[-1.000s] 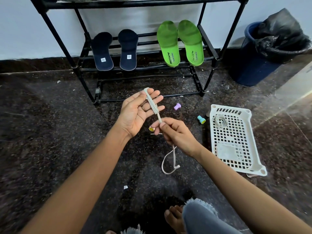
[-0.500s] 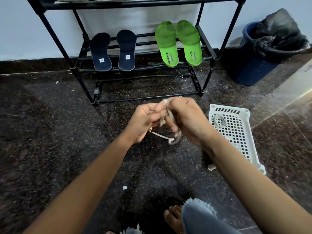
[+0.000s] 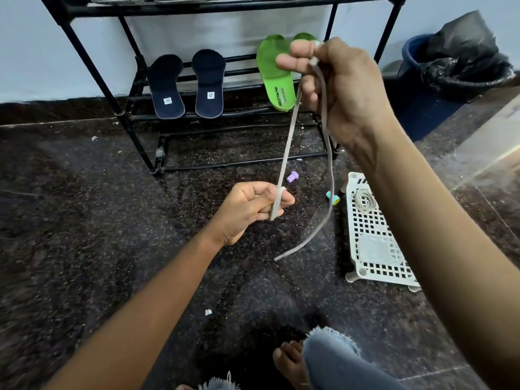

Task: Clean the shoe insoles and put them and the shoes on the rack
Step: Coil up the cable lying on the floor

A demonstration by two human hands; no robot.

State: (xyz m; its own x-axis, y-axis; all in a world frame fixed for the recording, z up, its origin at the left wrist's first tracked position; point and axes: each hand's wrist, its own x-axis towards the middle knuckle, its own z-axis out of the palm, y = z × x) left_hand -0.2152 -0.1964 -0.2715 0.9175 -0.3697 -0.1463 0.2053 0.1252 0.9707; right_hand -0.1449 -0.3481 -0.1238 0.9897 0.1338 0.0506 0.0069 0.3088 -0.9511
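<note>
1. Up goes my right hand [image 3: 343, 88] since half a second back: it was low, right by my left hand [image 3: 247, 209], and now it is high in front of the rack [image 3: 253, 6], so the lace [image 3: 289, 128] runs long between them.
2. My right hand is curled round the top of the lace. My left hand pinches the low part. A loose tail hangs down near the floor.
3. Two dark insoles [image 3: 166, 88] and a green insole [image 3: 277, 77] sit on the rack's low shelf (the other green one hides behind my right hand).
4. If I pull too hard, I think the lace slips out of my left pinch.
5. A big swing up there could knock a green insole off.
6. That tail may drag in the floor dirt or snag the white basket [image 3: 355, 229].
</note>
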